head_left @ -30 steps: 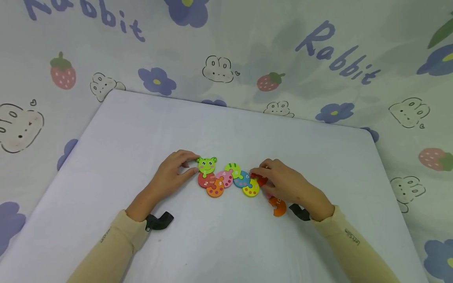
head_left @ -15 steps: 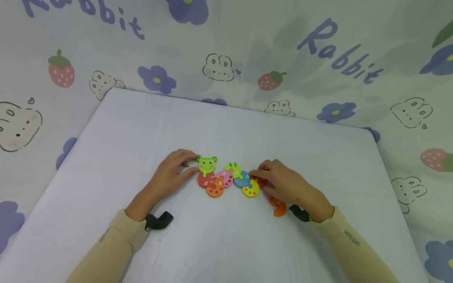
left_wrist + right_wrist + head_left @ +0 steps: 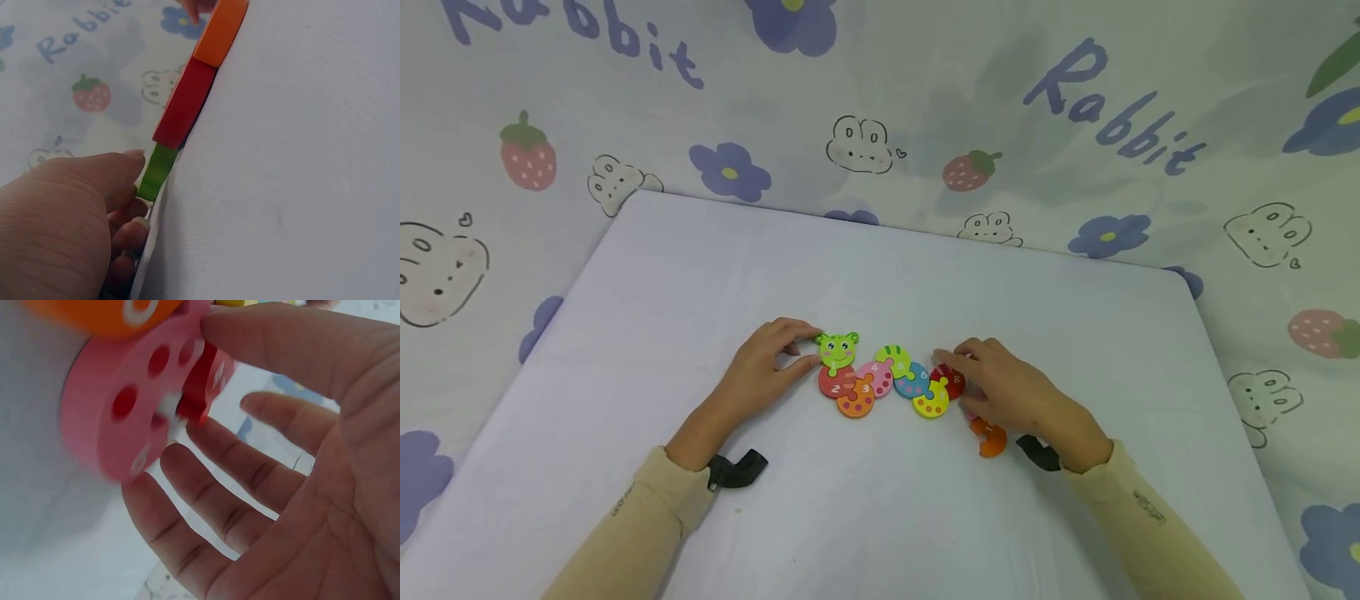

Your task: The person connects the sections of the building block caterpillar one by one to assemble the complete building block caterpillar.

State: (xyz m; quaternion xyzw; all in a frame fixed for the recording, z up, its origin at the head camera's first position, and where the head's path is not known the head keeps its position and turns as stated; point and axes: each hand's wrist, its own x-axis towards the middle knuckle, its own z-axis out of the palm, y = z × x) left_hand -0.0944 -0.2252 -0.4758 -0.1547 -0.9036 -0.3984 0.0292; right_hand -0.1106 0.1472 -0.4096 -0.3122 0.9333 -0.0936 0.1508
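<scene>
A numbered caterpillar jigsaw zigzags across the table. My left hand (image 3: 765, 364) holds its green smiling head piece (image 3: 837, 350) at the left side, thumb below and index finger by the antenna. In the left wrist view, the thumb lies against the green edge. Joined onward are a red piece (image 3: 837, 382) marked 2, several more, a yellow piece (image 3: 932, 406) and a dark red piece (image 3: 952, 383) marked 8. My right hand (image 3: 1011, 387) is beside piece 8, fingers loosely spread. A pink piece (image 3: 94, 412) is under that hand, mostly hidden in the head view.
An orange piece (image 3: 992, 442) with a notch lies below the right hand, at the pink piece. The white table (image 3: 880, 517) extends around the puzzle. Behind it hangs a patterned cloth (image 3: 910, 92) with rabbits, flowers and strawberries. Black wrist mounts (image 3: 737, 469) jut from both cuffs.
My right fingers have lifted off the dark red piece and opened slightly to the right, uncovering its number 8. My left hand stays at the head piece.
</scene>
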